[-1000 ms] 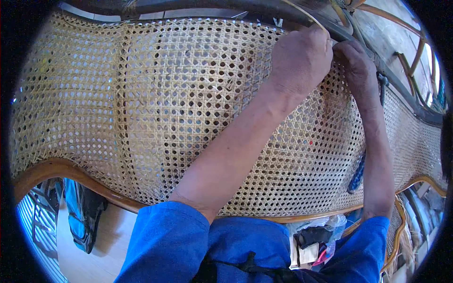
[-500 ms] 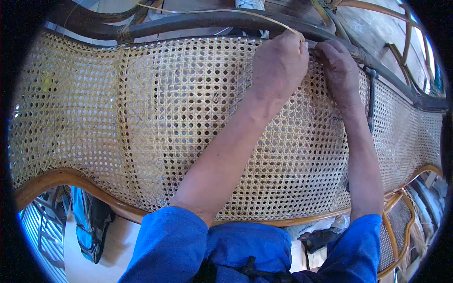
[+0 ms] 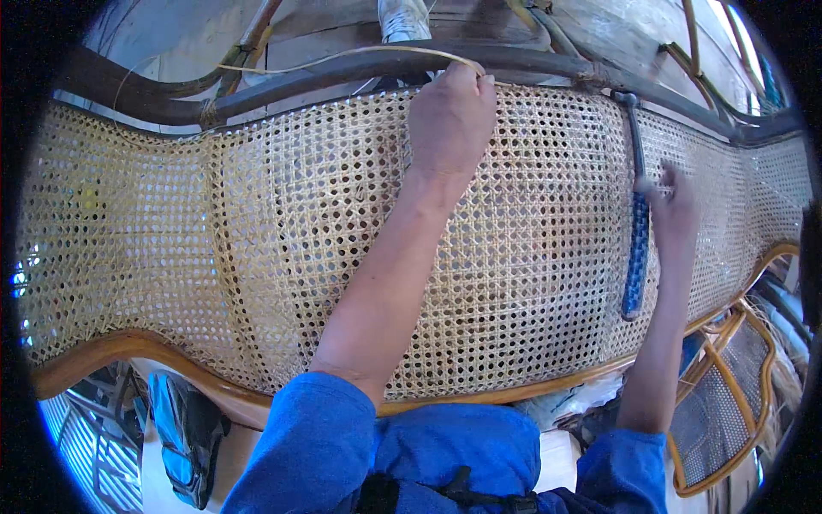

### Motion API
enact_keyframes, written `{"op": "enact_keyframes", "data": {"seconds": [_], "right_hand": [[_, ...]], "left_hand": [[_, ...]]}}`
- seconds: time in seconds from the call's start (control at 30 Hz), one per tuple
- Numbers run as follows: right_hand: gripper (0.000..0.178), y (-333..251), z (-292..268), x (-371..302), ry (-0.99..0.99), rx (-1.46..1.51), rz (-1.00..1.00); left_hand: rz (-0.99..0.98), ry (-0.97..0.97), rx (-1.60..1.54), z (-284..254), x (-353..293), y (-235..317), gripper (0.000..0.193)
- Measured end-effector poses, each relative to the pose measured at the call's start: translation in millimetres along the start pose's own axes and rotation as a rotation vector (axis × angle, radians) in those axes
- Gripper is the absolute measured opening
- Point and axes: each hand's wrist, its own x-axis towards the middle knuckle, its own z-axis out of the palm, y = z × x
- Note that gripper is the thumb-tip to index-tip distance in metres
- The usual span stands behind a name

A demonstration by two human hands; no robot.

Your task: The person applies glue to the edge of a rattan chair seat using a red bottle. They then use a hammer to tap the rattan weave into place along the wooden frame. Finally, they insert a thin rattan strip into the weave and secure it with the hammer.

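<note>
My left hand (image 3: 452, 124) is closed in a pinch at the far edge of a woven cane panel (image 3: 505, 283). Between its fingers is the end of a thin, pale cane strip (image 3: 360, 52), which trails left along the dark frame rail (image 3: 334, 80). A hammer (image 3: 634, 248) with a dark shaft and a blue-black grip lies on the panel, its head toward the far edge. Right beside the shaft is my right hand (image 3: 675, 210), blurred, with thumb and fingers apart. Whether the thumb touches the hammer is unclear.
A curved brown wooden rail (image 3: 154, 347) borders the panel's near side. Below it on the left lies a blue and black bag (image 3: 180, 445). A smaller cane-filled frame (image 3: 719, 411) stands at the lower right. Beyond the far rail, a shoe (image 3: 402, 19) shows.
My right hand has left the far edge and come back to the right, beside the hammer. My left hand still pinches the cane strip. The view has shifted, with more of the hammer showing.
</note>
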Motion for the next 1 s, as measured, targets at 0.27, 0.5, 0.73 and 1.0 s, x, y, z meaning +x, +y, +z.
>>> {"op": "enact_keyframes", "data": {"seconds": [0.27, 0.5, 0.73, 1.0], "right_hand": [[0.035, -4, -6, -45, -0.225, 0.587, 0.213], [0.024, -73, 3, -72, -0.504, 1.037, 0.368], [0.025, -88, 7, -69, -0.538, 0.873, 0.252], [0.027, -93, 17, -68, -0.501, 0.706, 0.131]], "left_hand": [[-0.051, -0.069, 0.032, -7, 4, 10, 0.028], [-0.098, -0.088, 0.123, -1, 3, 11, 0.027], [-0.090, -0.094, 0.187, 1, 4, 11, 0.025], [-0.074, -0.067, 0.185, 3, 4, 8, 0.025]]}}
